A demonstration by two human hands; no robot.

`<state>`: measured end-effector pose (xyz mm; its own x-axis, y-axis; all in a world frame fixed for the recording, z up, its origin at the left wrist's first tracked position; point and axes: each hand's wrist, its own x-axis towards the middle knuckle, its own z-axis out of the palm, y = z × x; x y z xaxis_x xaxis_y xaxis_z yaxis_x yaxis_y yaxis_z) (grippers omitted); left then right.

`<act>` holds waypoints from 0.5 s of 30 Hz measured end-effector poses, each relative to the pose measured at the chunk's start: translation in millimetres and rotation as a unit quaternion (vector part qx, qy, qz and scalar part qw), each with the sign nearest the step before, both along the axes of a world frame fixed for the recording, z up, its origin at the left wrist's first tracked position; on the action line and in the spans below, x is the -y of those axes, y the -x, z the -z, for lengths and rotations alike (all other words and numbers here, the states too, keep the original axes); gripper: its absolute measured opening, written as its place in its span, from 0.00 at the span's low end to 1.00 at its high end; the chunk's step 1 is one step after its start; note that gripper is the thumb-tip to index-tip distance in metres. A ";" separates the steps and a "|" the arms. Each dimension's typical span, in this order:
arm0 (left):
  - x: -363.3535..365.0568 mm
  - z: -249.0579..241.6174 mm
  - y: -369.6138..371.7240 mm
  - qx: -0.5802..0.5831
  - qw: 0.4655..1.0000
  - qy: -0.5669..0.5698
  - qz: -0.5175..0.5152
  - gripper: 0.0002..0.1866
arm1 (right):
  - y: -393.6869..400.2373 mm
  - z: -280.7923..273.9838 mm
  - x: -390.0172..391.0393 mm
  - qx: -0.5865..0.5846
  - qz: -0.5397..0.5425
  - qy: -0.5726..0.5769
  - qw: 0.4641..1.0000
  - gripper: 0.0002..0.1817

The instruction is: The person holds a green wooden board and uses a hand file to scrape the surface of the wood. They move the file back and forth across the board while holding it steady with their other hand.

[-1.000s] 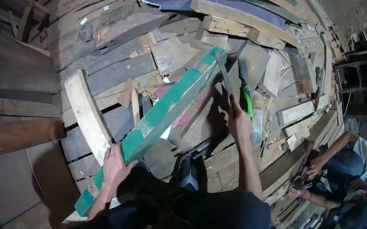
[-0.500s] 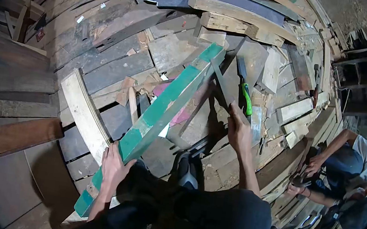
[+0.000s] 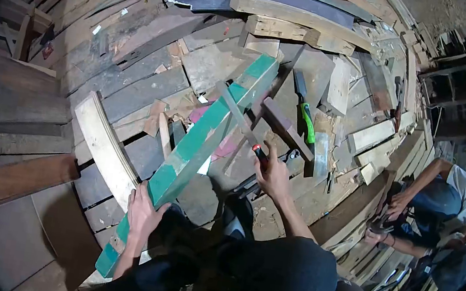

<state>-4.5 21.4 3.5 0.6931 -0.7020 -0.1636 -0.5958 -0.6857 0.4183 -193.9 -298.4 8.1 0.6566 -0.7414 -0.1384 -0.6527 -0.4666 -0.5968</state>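
Observation:
A long wooden beam (image 3: pixel 193 139) with chipped green paint lies diagonally in front of me. Near its lower end, my left hand (image 3: pixel 143 211) is wrapped over it, with the fingers across the painted face. My right hand (image 3: pixel 272 174) is closed round the red and black handle of what looks like a flat metal file (image 3: pixel 236 113), with the index finger raised. The file's grey blade lies across the upper part of the beam. To the right of the file are a dark wooden block (image 3: pixel 287 129) and a green-handled tool with a dark blade (image 3: pixel 305 108).
A pale moulded board (image 3: pixel 105 144) lies left of the beam. Stacked timber (image 3: pixel 300 18) stands at the far side, and offcuts (image 3: pixel 370 136) lie to the right. Another person (image 3: pixel 441 206) works at the right edge with both hands low.
My right hand has moved left and towards me, and its red handle now shows. The blade has shifted down the beam and further across it. My left hand stays in place.

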 end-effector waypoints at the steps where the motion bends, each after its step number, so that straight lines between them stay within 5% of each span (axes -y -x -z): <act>1: 0.1 0.2 0.1 -0.002 1.000 0.001 -0.001 0.46 | 0.2 0.5 0.3 -0.008 -0.006 -0.005 1.000 0.27; 8: 1.0 -0.8 1.6 0.000 1.000 -0.009 -0.004 0.47 | 3.0 11.8 -0.3 0.001 -0.106 0.157 0.982 0.20; 12: 2.4 -2.6 1.4 -0.011 1.000 -0.021 -0.009 0.47 | 3.8 3.1 20.4 0.060 -0.009 0.120 0.991 0.19; 15: -0.5 2.1 1.7 -0.007 1.000 -0.019 -0.008 0.47 | 16.6 -7.2 51.4 0.035 0.028 0.249 0.967 0.22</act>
